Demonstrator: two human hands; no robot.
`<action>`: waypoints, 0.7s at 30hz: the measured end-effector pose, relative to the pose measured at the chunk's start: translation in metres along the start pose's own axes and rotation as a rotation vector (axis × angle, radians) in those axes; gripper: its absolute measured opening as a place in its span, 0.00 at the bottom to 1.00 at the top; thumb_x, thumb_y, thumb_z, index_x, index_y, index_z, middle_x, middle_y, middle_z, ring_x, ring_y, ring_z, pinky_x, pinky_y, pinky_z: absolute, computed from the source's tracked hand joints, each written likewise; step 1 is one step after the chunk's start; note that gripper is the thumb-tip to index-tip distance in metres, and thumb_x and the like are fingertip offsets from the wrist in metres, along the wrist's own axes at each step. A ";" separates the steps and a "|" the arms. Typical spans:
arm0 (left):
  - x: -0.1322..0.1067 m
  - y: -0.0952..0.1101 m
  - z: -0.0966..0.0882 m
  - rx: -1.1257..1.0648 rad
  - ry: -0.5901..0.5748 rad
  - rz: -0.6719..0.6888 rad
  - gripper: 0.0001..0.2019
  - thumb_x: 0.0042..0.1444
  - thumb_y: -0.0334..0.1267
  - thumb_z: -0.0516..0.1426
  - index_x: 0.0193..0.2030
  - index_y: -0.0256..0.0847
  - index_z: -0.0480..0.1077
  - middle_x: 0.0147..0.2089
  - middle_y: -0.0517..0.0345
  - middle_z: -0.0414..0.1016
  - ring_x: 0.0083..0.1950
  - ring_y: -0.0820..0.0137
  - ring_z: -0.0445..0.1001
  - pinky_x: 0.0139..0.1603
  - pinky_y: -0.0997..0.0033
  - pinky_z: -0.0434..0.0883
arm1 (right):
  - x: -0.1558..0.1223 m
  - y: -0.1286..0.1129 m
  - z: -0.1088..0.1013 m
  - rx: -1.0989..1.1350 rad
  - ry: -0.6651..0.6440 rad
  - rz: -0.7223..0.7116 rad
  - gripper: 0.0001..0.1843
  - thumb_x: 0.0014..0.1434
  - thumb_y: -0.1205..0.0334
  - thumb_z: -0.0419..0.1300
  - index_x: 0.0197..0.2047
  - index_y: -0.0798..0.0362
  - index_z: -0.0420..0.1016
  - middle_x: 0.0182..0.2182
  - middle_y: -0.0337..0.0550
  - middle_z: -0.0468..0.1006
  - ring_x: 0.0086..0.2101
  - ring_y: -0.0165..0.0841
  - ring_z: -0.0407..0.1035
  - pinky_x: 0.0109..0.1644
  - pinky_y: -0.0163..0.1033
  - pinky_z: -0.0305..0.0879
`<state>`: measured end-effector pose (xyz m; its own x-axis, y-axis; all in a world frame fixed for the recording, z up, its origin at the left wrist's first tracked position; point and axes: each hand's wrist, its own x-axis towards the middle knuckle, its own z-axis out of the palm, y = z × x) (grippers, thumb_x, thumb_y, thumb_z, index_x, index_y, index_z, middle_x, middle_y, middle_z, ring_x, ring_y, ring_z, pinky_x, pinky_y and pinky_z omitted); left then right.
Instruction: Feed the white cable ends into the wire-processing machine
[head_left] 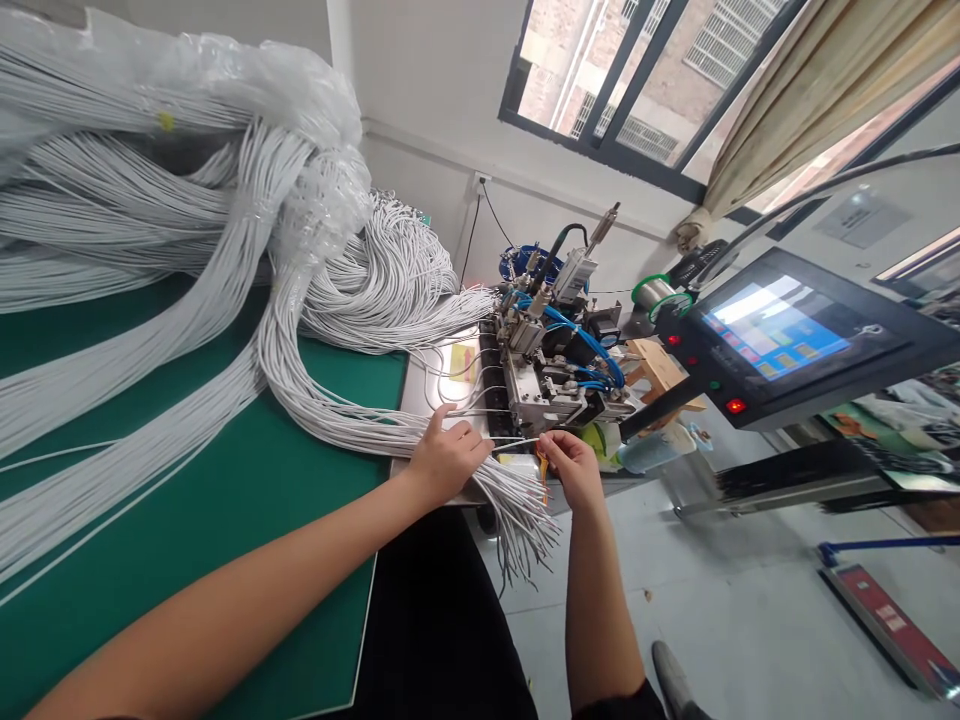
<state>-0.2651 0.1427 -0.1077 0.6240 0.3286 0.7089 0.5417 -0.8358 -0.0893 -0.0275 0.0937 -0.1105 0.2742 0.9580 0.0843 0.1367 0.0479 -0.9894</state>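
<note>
My left hand (pixel 448 458) is closed around a bundle of thin white cables (pixel 360 425) at the table's right end. The loose cable ends fan out and droop past the edge below it. Just to the right, my right hand (pixel 571 466) pinches the end of one white cable (pixel 517 442) that runs across from my left hand. Behind both hands stands a machine (pixel 536 375) with metal blocks and blue air tubes. Several single cables lie over its metal plate (pixel 420 390) and lead into its near side.
More cable bundles (pixel 187 330), some wrapped in clear plastic (pixel 322 200), cover the green table (pixel 300 570). A control screen (pixel 787 320) with red lit buttons juts out at right. A solder-like wire spool (pixel 660 295) sits behind it. A foot (pixel 671 675) shows on the floor.
</note>
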 end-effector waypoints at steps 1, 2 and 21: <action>0.000 0.000 0.000 0.004 0.010 -0.005 0.12 0.57 0.26 0.50 0.40 0.41 0.73 0.30 0.59 0.74 0.36 0.69 0.70 0.59 0.52 0.54 | 0.001 0.000 0.002 0.004 0.014 -0.011 0.17 0.51 0.49 0.66 0.31 0.55 0.73 0.22 0.36 0.68 0.21 0.24 0.53 0.23 0.31 0.47; 0.000 0.001 0.001 0.007 0.014 -0.009 0.12 0.57 0.26 0.50 0.39 0.41 0.73 0.30 0.59 0.74 0.36 0.68 0.70 0.59 0.51 0.53 | 0.002 -0.001 0.003 0.007 0.022 -0.021 0.17 0.51 0.49 0.66 0.30 0.55 0.73 0.21 0.35 0.66 0.21 0.24 0.52 0.23 0.31 0.47; -0.002 0.003 -0.001 -0.103 -0.075 -0.081 0.14 0.50 0.25 0.51 0.41 0.39 0.71 0.35 0.53 0.74 0.41 0.62 0.70 0.53 0.53 0.56 | 0.048 -0.115 -0.080 -1.172 0.829 -0.229 0.30 0.64 0.51 0.46 0.66 0.55 0.51 0.63 0.57 0.59 0.47 0.44 0.70 0.45 0.45 0.67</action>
<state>-0.2655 0.1393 -0.1091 0.6231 0.4255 0.6562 0.5335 -0.8448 0.0412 0.0459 0.1121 0.0169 0.5446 0.5061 0.6688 0.8246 -0.4688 -0.3166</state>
